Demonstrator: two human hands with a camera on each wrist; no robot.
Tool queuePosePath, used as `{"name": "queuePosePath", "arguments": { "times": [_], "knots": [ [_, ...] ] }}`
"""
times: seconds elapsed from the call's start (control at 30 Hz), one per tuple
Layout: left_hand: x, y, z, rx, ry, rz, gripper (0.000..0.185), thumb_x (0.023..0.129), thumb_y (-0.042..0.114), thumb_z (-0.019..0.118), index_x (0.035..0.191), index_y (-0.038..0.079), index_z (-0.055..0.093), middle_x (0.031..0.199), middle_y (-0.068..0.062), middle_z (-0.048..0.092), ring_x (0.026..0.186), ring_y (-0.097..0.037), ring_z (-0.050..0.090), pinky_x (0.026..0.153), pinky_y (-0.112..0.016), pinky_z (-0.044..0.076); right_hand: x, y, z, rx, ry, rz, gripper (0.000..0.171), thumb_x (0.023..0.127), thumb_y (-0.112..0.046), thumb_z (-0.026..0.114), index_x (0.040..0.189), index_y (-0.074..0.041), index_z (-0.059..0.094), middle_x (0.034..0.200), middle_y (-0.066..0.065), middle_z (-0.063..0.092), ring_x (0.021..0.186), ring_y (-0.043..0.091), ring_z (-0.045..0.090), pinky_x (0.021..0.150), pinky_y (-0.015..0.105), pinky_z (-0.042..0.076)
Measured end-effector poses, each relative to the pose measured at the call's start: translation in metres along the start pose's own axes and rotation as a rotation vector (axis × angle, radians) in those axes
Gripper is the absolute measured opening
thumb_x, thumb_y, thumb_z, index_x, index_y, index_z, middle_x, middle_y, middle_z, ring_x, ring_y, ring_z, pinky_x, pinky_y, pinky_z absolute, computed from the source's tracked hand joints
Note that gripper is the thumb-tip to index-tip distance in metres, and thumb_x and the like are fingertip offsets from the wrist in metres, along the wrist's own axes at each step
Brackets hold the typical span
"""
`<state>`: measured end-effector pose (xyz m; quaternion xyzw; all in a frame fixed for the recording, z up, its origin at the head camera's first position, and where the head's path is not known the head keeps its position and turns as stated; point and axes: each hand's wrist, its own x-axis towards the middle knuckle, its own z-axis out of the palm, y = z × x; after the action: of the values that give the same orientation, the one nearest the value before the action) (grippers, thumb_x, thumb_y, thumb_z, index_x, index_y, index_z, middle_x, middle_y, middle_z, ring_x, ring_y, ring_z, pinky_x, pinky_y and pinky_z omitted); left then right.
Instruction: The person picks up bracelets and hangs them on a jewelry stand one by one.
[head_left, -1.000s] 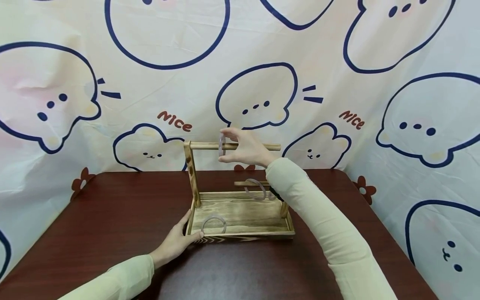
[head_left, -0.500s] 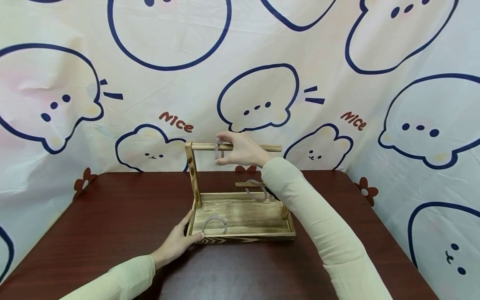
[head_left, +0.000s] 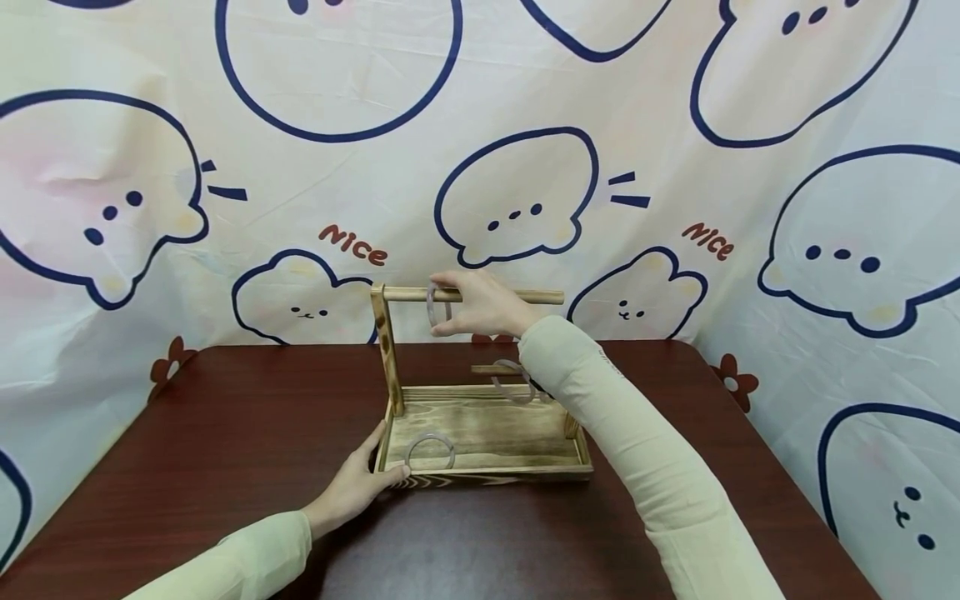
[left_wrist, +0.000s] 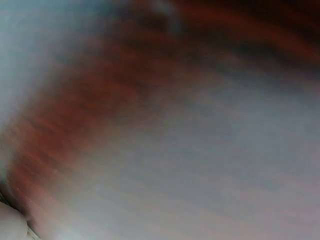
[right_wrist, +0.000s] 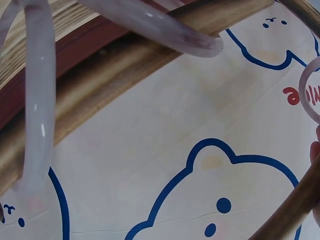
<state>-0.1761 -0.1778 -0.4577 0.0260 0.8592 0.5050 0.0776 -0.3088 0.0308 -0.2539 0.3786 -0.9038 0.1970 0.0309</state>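
Note:
A wooden display stand has a tray base, an upper bar and a lower bar. My left hand grips the tray's front left corner, thumb on the front rim. My right hand pinches a pale translucent bangle between thumb and fingers; it appears to encircle the upper bar. Another bangle lies in the tray's front left. On the lower bar hang two bangles, clearest in the right wrist view and partly hidden by the sleeve in the head view.
The stand rests on a dark red-brown table. Behind it hangs a white cloth with cartoon faces. The stand's right post is mostly hidden by my right forearm. The left wrist view is blurred, with a fingertip at the corner.
My right hand has moved slightly left and down with the pinched bangle, along the upper bar toward the left post. The left hand keeps its grip on the corner.

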Motion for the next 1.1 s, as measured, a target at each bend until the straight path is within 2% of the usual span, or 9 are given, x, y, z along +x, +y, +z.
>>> {"name": "queuePosePath", "arguments": {
  "times": [0.27, 0.53, 0.73, 1.1],
  "knots": [
    [0.0000, 0.0004, 0.0002, 0.000, -0.002, 0.002, 0.090, 0.085, 0.033, 0.065, 0.149, 0.014, 0.005, 0.154, -0.013, 0.006, 0.140, -0.031, 0.005, 0.108, -0.055, 0.019, -0.0001, -0.0001, 0.0005, -0.019, 0.008, 0.008, 0.080, 0.070, -0.041, 0.077, 0.138, -0.016, 0.043, 0.136, 0.000, 0.049, 0.121, 0.017, 0.048, 0.101, 0.034, 0.038],
    [0.0009, -0.0002, 0.0005, -0.001, -0.005, 0.003, 0.090, 0.085, 0.033, 0.065, 0.149, 0.013, 0.005, 0.154, -0.013, 0.006, 0.140, -0.031, 0.005, 0.108, -0.055, 0.019, -0.0006, 0.0013, 0.0020, 0.003, 0.006, 0.003, 0.085, 0.071, -0.044, 0.076, 0.141, -0.017, 0.037, 0.142, 0.000, 0.043, 0.127, 0.018, 0.043, 0.104, 0.035, 0.036],
    [0.0010, -0.0001, -0.0004, 0.002, -0.003, 0.006, 0.090, 0.084, 0.033, 0.066, 0.149, 0.013, 0.006, 0.154, -0.013, 0.007, 0.140, -0.031, 0.006, 0.108, -0.055, 0.019, -0.0013, 0.0010, 0.0008, 0.082, 0.019, 0.013, 0.083, 0.073, -0.045, 0.074, 0.142, -0.018, 0.036, 0.144, -0.001, 0.039, 0.132, 0.017, 0.037, 0.106, 0.034, 0.032],
    [-0.0002, 0.0011, -0.0008, 0.001, -0.001, 0.013, 0.090, 0.085, 0.032, 0.065, 0.149, 0.013, 0.006, 0.154, -0.014, 0.007, 0.140, -0.031, 0.005, 0.108, -0.055, 0.018, -0.0047, 0.0017, 0.0006, 0.182, 0.109, -0.013, 0.074, 0.080, -0.040, 0.069, 0.141, -0.013, 0.038, 0.143, 0.002, 0.041, 0.130, 0.019, 0.039, 0.105, 0.034, 0.034]
  ]
}}
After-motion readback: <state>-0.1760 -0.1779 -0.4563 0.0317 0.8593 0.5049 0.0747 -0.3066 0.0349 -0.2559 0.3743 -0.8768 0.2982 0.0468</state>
